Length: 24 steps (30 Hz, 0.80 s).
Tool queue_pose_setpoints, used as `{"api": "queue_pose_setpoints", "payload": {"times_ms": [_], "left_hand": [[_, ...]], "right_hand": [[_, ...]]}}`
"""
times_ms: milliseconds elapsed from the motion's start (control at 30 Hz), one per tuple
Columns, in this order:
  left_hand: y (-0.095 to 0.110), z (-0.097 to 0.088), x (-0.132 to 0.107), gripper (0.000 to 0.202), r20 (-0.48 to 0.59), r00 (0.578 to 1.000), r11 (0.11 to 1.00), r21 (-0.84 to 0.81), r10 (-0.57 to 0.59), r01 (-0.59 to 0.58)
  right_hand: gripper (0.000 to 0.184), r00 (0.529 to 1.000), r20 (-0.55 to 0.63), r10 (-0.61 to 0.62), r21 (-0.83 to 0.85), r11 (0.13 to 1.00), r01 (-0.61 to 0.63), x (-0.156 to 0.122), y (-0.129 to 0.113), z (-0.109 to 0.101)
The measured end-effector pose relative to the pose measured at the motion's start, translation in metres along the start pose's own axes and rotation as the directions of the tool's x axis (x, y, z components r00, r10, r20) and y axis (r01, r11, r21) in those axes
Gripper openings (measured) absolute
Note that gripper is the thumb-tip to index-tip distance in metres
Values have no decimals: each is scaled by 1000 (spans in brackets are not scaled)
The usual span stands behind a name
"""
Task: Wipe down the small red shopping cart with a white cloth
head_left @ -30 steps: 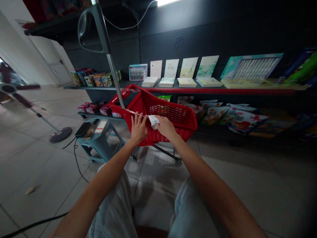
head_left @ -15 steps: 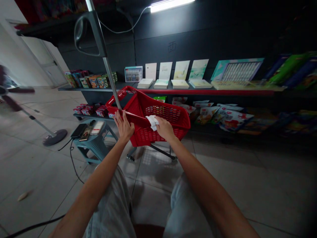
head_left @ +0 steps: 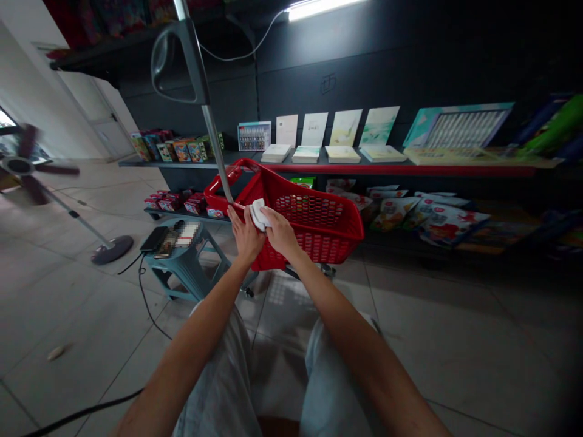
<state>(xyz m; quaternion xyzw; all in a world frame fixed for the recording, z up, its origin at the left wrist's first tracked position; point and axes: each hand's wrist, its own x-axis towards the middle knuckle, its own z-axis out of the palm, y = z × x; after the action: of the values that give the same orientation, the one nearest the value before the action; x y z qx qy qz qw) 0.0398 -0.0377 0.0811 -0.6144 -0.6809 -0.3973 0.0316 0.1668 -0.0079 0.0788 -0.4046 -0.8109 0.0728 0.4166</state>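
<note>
A red plastic shopping cart (head_left: 314, 215) with perforated walls stands side-on in front of me, its handle end to the left. My left hand (head_left: 246, 233) rests against the near rim close to that handle, fingers stretched out. A crumpled white cloth or tissue (head_left: 260, 213) is bunched in my right hand (head_left: 280, 230), which presses it on the same rim right beside my left fingers. A metal pole (head_left: 213, 130) with a dark grey looped grip (head_left: 182, 64) rises from behind the rim near my left hand; where its lower end sits is hidden.
Behind the cart runs a dark shelf (head_left: 319, 169) with upright cards, booklets and small boxes; bagged snacks (head_left: 450, 224) lie below. A blue-grey stool (head_left: 186, 267) carrying small items is at left, with a cable on the floor. Farther left stands a fan (head_left: 112, 249).
My right hand has slid the white cloth leftward along the cart's rim, up to my left hand. My left hand stays at the rim. The view has shifted slightly.
</note>
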Motion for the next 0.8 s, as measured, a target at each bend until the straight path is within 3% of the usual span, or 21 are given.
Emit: {"api": "queue_pose_setpoints", "payload": {"times_ms": [133,300,567,800], "left_hand": [[2,4,-1,92,27,1000,1000,-7,-11,11],[-8,3,6,97,59,998,1000,7,10,-10],[-24,-7,17,92,89,996,998,58,-27,22],[-31,-14,27,89,88,993,993,97,-73,64]], "right_hand": [[65,999,38,22,-25,999,-21,0,-3,-4],[58,994,103,25,-81,997,-17,-15,13,-26],[54,971,171,164,-207,970,-128,-52,67,-78],[56,932,145,333,-250,924,-291,-95,115,-125]]}}
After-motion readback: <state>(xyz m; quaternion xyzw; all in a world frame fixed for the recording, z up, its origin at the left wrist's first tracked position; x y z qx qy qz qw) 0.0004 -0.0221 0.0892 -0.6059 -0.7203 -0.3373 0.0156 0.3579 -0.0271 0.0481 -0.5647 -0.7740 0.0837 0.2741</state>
